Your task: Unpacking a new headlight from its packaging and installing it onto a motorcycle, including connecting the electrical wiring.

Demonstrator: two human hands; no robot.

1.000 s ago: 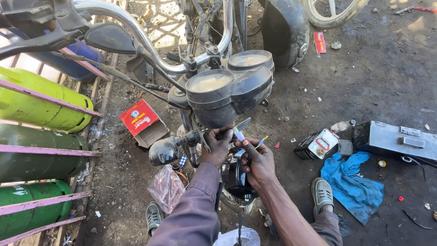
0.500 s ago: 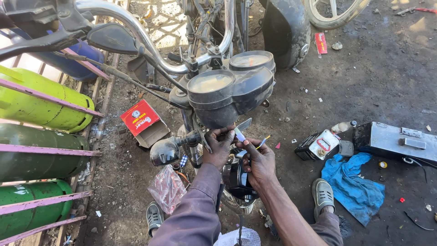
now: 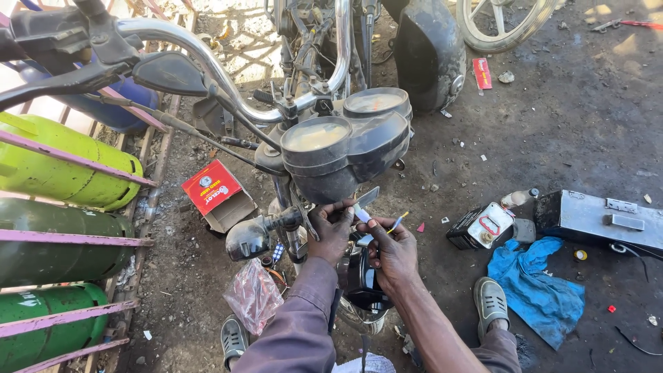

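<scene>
Hands at wiring under the black twin-dial motorcycle instrument cluster [image 3: 345,148].
I note the left hand [image 3: 333,231] pinching a thin flat metal blade [image 3: 366,198], and the right hand [image 3: 392,252] gripping blue and yellow wires [image 3: 395,224].

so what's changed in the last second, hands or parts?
Very little. Both hands stay under the twin round gauges of the motorcycle: the left hand keeps its grip by the small silver blade, the right hand still pinches the thin yellow-and-blue wires. Nothing was picked up or let go. The red cardboard box, blue rag and green gas cylinders lie as before.
</scene>
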